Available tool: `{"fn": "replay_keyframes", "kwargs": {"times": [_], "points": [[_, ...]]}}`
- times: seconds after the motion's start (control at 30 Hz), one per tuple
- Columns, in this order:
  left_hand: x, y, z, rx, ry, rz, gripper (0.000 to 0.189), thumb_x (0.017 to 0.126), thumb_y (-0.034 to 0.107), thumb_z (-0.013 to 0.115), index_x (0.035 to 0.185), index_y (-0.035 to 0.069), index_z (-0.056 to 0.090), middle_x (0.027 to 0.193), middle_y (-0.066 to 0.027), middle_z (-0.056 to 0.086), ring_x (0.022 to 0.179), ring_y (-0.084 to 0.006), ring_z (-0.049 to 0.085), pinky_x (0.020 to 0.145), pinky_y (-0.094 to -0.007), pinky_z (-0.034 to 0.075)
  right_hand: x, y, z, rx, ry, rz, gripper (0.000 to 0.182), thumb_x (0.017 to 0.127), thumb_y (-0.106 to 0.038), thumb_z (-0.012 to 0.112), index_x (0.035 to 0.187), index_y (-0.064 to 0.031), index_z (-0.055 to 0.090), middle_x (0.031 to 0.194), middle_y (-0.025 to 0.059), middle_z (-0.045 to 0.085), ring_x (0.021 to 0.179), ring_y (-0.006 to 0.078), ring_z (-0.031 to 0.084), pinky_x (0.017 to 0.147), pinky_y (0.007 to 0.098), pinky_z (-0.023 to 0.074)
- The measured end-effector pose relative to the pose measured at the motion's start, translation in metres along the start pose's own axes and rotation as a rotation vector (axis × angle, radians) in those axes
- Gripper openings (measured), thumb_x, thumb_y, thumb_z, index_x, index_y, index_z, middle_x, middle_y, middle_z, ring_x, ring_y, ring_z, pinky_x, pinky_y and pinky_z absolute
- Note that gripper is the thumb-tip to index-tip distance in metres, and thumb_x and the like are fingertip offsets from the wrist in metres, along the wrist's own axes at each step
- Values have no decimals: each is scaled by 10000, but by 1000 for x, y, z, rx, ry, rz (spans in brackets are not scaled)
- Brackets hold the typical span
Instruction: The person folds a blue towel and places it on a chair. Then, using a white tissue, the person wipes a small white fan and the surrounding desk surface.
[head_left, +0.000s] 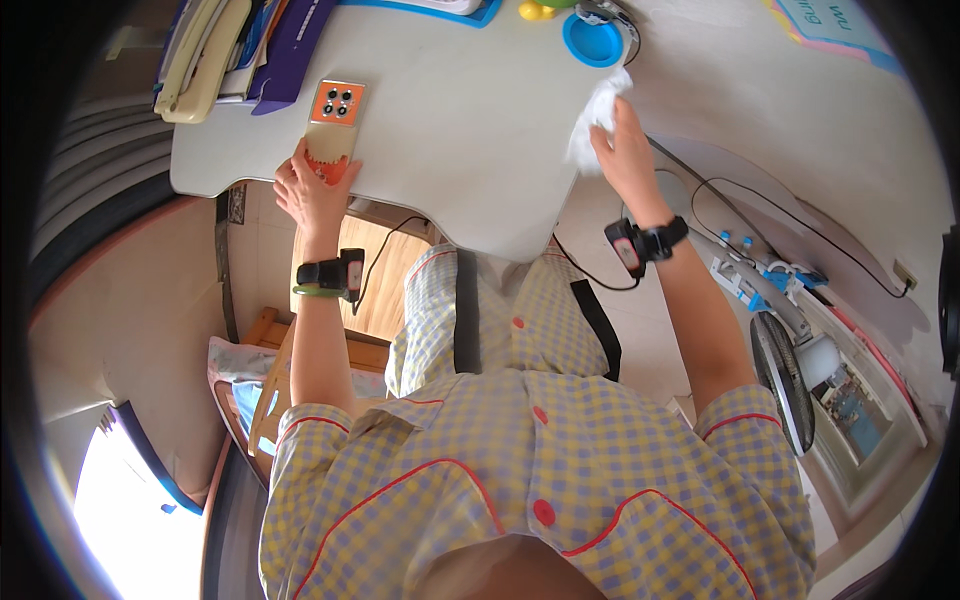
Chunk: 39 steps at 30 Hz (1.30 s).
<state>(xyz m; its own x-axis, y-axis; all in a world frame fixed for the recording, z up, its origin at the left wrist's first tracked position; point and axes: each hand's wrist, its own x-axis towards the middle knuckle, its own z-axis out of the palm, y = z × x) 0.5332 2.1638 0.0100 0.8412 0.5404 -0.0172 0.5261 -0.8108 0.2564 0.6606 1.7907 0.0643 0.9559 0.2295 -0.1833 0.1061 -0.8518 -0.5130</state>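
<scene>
A smartphone (330, 140) lies on the light tabletop (457, 127), back side up, with an orange camera panel and an orange patterned lower part. My left hand (313, 189) grips its lower end, thumb on one long edge and fingers on the other, hiding part of the case. Over the table's right edge, my right hand (628, 154) pinches a crumpled white tissue or cloth (596, 120) between thumb and fingers. The cloth hangs slightly blurred, and I cannot tell whether it touches the tabletop.
Books and folders in a holder, with a purple box (289, 64), stand at the back left. A round blue dish (592, 40) and a small yellow object (536, 10) sit at the back right. Wires trail from both wrist devices. An electric fan (784, 382) stands at my right.
</scene>
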Motion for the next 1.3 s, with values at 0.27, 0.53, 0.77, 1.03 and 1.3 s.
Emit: {"fn": "replay_keyframes", "kwargs": {"times": [0.27,0.53,0.77,1.03,1.3], "points": [[-1,2,0,-27,4,12,884,629,542,771,1336,186,376,1236,-171,409,1182,-349,372,975,-494,293,-66,-59,105,-258,-133,-455,637,781,-267,639,1330,-34,414,1401,203,352,1330,366,294,1028,552,285],[1,2,0,-3,33,38,896,611,527,788,1326,168,387,1219,-159,426,1159,-329,388,959,-472,308,-112,3,32,-304,-684,-782,603,792,-240,671,1315,-65,426,1400,67,385,1349,214,289,1115,407,238],[0,-1,3,-34,32,27,885,624,557,764,1331,190,380,1241,-163,422,1175,-344,379,980,-493,284,-75,-25,43,-352,-424,-874,524,772,-189,630,1266,-110,473,1270,35,489,1246,187,402,1071,396,301],[1,0,3,-5,38,1,876,607,531,784,1310,172,405,1229,-164,422,1130,-345,401,952,-464,311,-70,-107,119,-39,-196,-696,294,782,-73,511,1068,-61,579,1025,73,520,995,244,515,802,343,453],[1,-1,5,-34,27,-4,888,595,521,793,1317,185,400,1212,-156,426,1124,-340,402,944,-459,317,-96,-103,119,156,-254,-600,270,766,5,530,1025,-43,593,959,101,532,924,275,531,795,366,449]]}}
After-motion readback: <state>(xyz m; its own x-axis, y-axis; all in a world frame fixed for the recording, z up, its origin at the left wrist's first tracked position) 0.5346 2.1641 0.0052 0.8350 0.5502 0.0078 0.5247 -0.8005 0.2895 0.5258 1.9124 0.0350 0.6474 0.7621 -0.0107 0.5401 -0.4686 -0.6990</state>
